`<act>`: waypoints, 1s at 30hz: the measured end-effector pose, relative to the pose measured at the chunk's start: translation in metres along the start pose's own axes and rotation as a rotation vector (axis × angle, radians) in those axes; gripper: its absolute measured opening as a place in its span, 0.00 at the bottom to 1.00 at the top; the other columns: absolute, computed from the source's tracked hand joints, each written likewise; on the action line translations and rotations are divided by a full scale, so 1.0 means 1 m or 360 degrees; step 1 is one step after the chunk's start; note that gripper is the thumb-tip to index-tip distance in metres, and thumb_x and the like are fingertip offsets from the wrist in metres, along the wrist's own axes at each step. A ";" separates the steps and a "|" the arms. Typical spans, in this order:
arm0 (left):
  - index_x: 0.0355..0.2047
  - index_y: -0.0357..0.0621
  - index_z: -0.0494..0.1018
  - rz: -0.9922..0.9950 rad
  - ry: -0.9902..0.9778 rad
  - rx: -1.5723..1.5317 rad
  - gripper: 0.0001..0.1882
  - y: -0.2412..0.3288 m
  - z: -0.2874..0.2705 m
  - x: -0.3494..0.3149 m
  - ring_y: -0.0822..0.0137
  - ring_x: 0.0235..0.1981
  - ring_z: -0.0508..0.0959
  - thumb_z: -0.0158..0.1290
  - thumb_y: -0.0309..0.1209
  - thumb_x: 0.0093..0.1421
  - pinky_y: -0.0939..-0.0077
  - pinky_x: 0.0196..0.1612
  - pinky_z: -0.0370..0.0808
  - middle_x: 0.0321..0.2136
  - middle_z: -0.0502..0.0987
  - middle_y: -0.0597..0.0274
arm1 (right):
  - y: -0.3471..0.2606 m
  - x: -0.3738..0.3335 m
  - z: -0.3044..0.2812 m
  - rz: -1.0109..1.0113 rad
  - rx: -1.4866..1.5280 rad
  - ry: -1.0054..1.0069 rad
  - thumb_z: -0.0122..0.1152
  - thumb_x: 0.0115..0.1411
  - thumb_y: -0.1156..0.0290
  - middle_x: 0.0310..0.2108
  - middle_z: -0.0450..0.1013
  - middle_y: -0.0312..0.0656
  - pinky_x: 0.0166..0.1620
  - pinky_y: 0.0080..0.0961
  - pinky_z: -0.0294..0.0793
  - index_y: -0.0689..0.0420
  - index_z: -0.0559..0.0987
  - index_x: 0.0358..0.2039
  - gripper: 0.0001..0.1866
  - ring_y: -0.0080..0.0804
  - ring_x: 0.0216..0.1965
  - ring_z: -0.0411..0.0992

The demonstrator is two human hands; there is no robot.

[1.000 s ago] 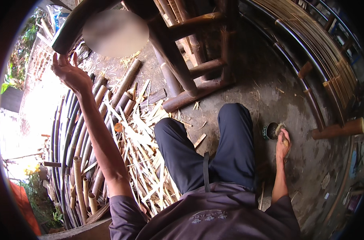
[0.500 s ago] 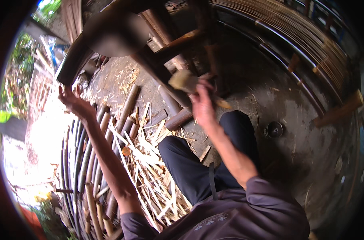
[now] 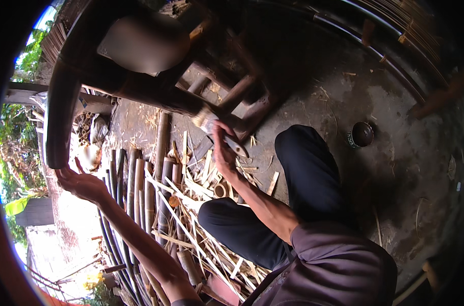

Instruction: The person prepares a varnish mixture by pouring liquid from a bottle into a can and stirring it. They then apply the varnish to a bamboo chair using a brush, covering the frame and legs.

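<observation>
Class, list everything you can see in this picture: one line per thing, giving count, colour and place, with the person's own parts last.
Bamboo chair frame: one, dark brown, upper left, tipped over.
Paintbrush: one, pale bristles, dark handle, centre, bristles against the frame.
Small tin: one, dark, round, on the floor at right.
Bamboo poles: many, grey-green, lying side by side at lower left.
Bamboo offcuts and splints: a heap, pale yellow, centre floor.
Concrete floor: grey, stained, right half.
Curved bamboo strips: a bundle, brown, upper right.
Trousers: dark, centre.
Left hand: under the frame's curved rail.
Right hand: gripping the paintbrush.
</observation>
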State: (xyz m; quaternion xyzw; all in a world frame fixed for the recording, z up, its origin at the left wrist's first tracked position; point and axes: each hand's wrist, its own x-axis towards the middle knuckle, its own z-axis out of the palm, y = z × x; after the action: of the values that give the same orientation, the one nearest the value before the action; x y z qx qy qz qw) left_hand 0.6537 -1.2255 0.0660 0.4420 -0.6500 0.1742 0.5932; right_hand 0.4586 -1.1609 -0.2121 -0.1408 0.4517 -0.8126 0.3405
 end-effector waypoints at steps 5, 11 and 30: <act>0.59 0.34 0.55 0.0346 -0.0032 0.0208 0.24 -0.033 -0.014 0.007 0.51 0.61 0.65 0.32 0.41 0.73 0.45 0.60 0.71 0.58 0.63 0.42 | -0.004 0.004 -0.008 0.0102 0.0201 -0.0037 0.59 0.65 0.63 0.41 0.75 0.39 0.48 0.24 0.72 0.59 0.78 0.45 0.14 0.26 0.44 0.72; 0.54 0.30 0.57 0.0555 -0.0092 0.0400 0.26 -0.026 0.020 0.029 0.48 0.59 0.66 0.31 0.45 0.72 0.42 0.59 0.70 0.57 0.63 0.41 | 0.195 0.077 -0.118 0.0100 0.0016 0.0339 0.51 0.69 0.63 0.52 0.70 0.39 0.51 0.23 0.70 0.56 0.72 0.53 0.16 0.26 0.51 0.68; 0.53 0.37 0.67 0.0466 0.0136 0.0976 0.23 -0.014 -0.004 0.013 0.59 0.59 0.66 0.42 0.45 0.70 0.63 0.63 0.66 0.54 0.69 0.52 | 0.182 0.142 -0.144 -0.0620 -0.0899 -0.0222 0.57 0.60 0.71 0.34 0.80 0.41 0.44 0.29 0.76 0.58 0.81 0.35 0.07 0.34 0.39 0.78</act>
State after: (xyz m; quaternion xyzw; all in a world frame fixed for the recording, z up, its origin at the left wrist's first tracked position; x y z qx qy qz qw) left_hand 0.6681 -1.2351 0.0747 0.4939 -0.5985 0.4633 0.4281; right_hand 0.3555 -1.2314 -0.4533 -0.3682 0.5990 -0.6937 0.1565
